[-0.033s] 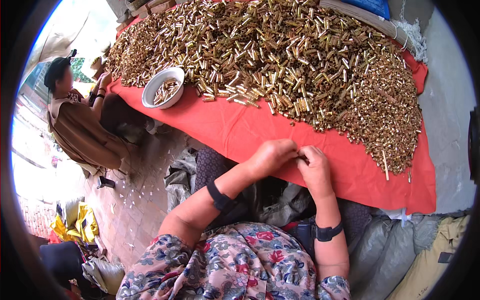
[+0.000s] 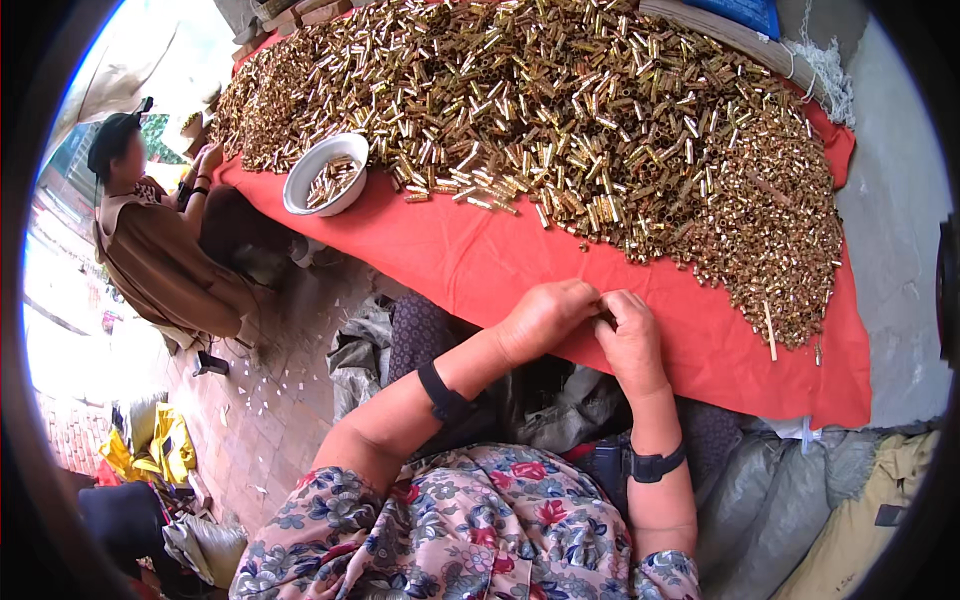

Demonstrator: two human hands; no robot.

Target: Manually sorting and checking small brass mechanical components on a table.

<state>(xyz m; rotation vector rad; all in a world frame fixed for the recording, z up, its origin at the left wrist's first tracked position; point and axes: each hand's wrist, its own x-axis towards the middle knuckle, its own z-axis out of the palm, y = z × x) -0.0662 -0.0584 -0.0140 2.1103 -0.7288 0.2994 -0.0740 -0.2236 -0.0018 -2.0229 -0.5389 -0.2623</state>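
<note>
Over the near edge of the red cloth, my left hand and my right hand meet at their fingertips. Both are closed in a pinch. Whatever lies between the fingers is small and mostly hidden, so I cannot make it out. Beyond them spreads a large heap of small gold-coloured metal tubes. Toward the right the heap turns into smaller, shorter gold-coloured pieces. A white bowl stands on the cloth to the left, with several tubes inside.
A thin pale stick lies at the heap's right end. At the far left sits another person, hands at the heap's edge. Grey sacks lie below the cloth on the right, beside a pale wall. Yellow bags lie on the brick floor.
My left hand has shifted very slightly, its fingertips a touch farther right against my right hand. The heap, bowl and other person look the same.
</note>
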